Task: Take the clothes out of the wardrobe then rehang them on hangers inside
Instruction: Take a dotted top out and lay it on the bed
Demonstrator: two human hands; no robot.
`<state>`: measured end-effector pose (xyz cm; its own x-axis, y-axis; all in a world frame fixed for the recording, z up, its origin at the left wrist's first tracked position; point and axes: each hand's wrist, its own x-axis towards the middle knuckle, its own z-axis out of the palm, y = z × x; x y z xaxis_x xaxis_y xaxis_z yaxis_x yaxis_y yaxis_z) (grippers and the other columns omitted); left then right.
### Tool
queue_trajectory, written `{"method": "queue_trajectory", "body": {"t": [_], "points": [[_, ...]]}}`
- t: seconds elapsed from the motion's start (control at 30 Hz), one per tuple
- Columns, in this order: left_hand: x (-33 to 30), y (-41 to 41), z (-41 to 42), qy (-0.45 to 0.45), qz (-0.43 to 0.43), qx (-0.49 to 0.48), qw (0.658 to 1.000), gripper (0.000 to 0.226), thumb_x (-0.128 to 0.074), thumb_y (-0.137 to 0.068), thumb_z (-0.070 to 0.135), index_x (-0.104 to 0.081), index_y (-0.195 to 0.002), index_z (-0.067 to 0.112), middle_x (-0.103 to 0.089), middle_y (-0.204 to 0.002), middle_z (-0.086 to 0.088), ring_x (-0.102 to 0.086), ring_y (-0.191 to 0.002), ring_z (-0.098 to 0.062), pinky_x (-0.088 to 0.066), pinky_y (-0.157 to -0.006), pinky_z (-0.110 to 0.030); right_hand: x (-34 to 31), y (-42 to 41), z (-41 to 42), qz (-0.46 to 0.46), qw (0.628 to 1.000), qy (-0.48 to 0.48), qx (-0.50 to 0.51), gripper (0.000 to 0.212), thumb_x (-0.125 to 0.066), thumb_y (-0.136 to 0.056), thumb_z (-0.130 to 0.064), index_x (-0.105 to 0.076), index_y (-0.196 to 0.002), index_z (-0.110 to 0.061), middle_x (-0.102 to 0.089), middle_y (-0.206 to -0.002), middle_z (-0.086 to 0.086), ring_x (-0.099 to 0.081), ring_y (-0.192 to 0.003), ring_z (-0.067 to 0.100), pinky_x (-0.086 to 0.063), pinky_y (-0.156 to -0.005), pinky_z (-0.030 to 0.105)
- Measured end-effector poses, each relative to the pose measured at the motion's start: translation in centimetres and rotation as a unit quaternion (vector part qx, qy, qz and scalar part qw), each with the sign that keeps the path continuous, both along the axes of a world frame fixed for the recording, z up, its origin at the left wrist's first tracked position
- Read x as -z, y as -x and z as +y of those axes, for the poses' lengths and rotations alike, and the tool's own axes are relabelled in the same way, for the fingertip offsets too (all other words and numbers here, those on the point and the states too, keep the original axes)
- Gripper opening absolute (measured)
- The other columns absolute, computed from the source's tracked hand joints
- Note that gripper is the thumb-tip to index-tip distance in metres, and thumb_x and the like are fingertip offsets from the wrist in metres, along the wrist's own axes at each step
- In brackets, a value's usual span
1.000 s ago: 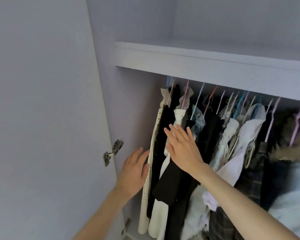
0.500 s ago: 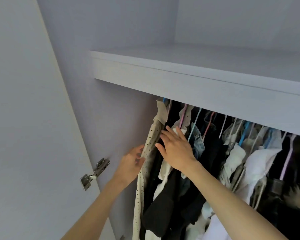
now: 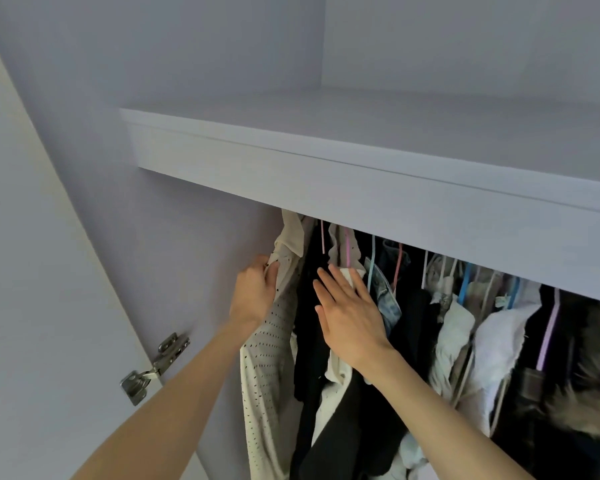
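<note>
From the head camera, my left hand [image 3: 255, 292] pinches the shoulder of the dotted cream blouse [image 3: 271, 358], the leftmost garment, hanging lengthwise straight down under the shelf [image 3: 326, 174]. My right hand [image 3: 349, 317] lies flat with fingers straight against the neighbouring dark clothes [image 3: 312, 306], just right of it. The blouse's hanger hook sits above my left hand, hidden. I read no labels or writing.

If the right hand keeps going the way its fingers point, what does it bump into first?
The right hand points up and into the rail. Its fingers look already at the white ruffled top on the pink hanger, so probably that; depth is unclear.
</note>
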<state>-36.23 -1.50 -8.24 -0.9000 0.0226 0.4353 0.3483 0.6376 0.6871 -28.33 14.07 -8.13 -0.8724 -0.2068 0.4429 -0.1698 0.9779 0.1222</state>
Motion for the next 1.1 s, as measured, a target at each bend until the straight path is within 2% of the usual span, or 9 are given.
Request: {"method": "queue_trajectory", "body": {"t": [0.2,0.43,0.5,0.63,0.73,0.87,0.97,1.03,1.1], "points": [[-1.3,-0.8,-0.5,-0.052,0.038,-0.032,0.997,0.023,-0.045,-0.097,0.015,-0.055,-0.088,-0.004,-0.04,-0.05,0.002,-0.034,-0.042,-0.01,-0.031,-0.041,-0.014,-0.1,-0.1,0.2,0.004,1.0,-0.004,-0.006,0.051,-0.029,-0.085,-0.031,-0.07,-0.106,-0.008,-0.062,-0.122,0.009,-0.054,-0.121,0.023,-0.027,-0.106,0.044],[-2.7,-5.6,-2.6,-0.05,0.088,-0.038,0.994,0.013,-0.046,-0.096,0.015,-0.047,-0.083,0.015,-0.041,-0.049,0.005,-0.041,-0.04,-0.011,-0.032,-0.042,-0.012,-0.3,0.1,-0.5,-0.03,0.998,0.046,-0.025,0.05,-0.03,-0.085,-0.031,-0.07,-0.106,-0.009,-0.065,-0.118,0.009,-0.057,-0.117,0.024,-0.029,-0.11,0.044],[-1.3,-7.4,-4.0,-0.041,0.091,-0.045,0.994,0.01,-0.048,-0.096,0.014,-0.05,-0.086,0.014,-0.041,-0.049,0.008,-0.049,-0.047,-0.006,-0.033,-0.043,-0.012,-0.5,-0.1,-0.9,-0.042,0.994,0.092,-0.044,0.051,-0.029,-0.087,-0.032,-0.067,-0.112,-0.007,-0.063,-0.12,0.011,-0.055,-0.119,0.027,-0.025,-0.108,0.046],[1.6,-10.5,-7.2,-0.033,0.055,-0.084,0.994,0.016,-0.048,-0.096,0.019,-0.058,-0.09,0.007,-0.051,-0.054,0.001,-0.043,-0.043,-0.007,-0.035,-0.047,-0.015,-1.0,-1.1,-3.0,-0.039,0.974,0.202,-0.093,0.04,-0.038,-0.095,-0.021,-0.056,-0.126,-0.004,-0.055,-0.131,0.013,-0.041,-0.131,0.027,-0.009,-0.115,0.035],[3.2,-13.9,-9.4,-0.031,0.032,-0.092,0.995,0.016,-0.047,-0.095,0.021,-0.056,-0.086,0.011,-0.046,-0.054,0.008,-0.045,-0.048,-0.008,-0.032,-0.046,-0.014,-1.5,-2.9,-6.4,-0.095,0.916,0.359,-0.151,0.035,-0.044,-0.097,-0.014,-0.051,-0.131,-0.006,-0.05,-0.135,0.007,-0.039,-0.13,0.019,-0.018,-0.109,0.02],[4.7,-19.4,-11.8,-0.044,0.014,-0.092,0.995,0.018,-0.05,-0.095,0.015,-0.05,-0.08,0.025,-0.039,-0.05,0.014,-0.044,-0.049,-0.002,-0.029,-0.046,-0.012,-1.5,-5.0,-11.7,-0.24,0.815,0.501,-0.166,0.022,-0.043,-0.097,-0.018,-0.055,-0.115,-0.015,-0.054,-0.11,-0.007,-0.051,-0.105,0.005,-0.038,-0.096,0.025],[5.7,-23.8,-13.6,-0.053,-0.005,-0.1,0.994,0.012,-0.049,-0.095,0.018,-0.053,-0.083,0.021,-0.039,-0.05,0.013,-0.041,-0.048,-0.005,-0.028,-0.046,-0.014,-0.5,-6.9,-15.4,-0.323,0.725,0.597,-0.112,0.013,-0.044,-0.097,-0.019,-0.056,-0.095,-0.017,-0.063,-0.105,0.003,-0.06,-0.101,0.018,-0.049,-0.093,0.038],[6.5,-26.9,-15.0,-0.061,-0.034,-0.113,0.991,0.012,-0.048,-0.095,0.023,-0.052,-0.084,0.022,-0.04,-0.049,0.013,-0.04,-0.047,-0.005,-0.029,-0.046,-0.015,-0.1,-9.2,-17.9,-0.37,0.66,0.649,-0.081,0.016,-0.046,-0.097,-0.016,-0.06,-0.103,-0.013,-0.063,-0.112,0.011,-0.061,-0.103,0.022,-0.052,-0.09,0.036],[7.2,-29.1,-15.2,-0.051,-0.05,-0.115,0.991,0.012,-0.047,-0.096,0.028,-0.052,-0.087,0.022,-0.041,-0.05,0.012,-0.04,-0.047,-0.006,-0.029,-0.046,-0.019,0.1,-10.9,-19.1,-0.37,0.633,0.678,-0.048,0.023,-0.049,-0.096,-0.015,-0.058,-0.115,-0.008,-0.061,-0.116,0.012,-0.059,-0.106,0.024,-0.05,-0.092,0.038]]}}
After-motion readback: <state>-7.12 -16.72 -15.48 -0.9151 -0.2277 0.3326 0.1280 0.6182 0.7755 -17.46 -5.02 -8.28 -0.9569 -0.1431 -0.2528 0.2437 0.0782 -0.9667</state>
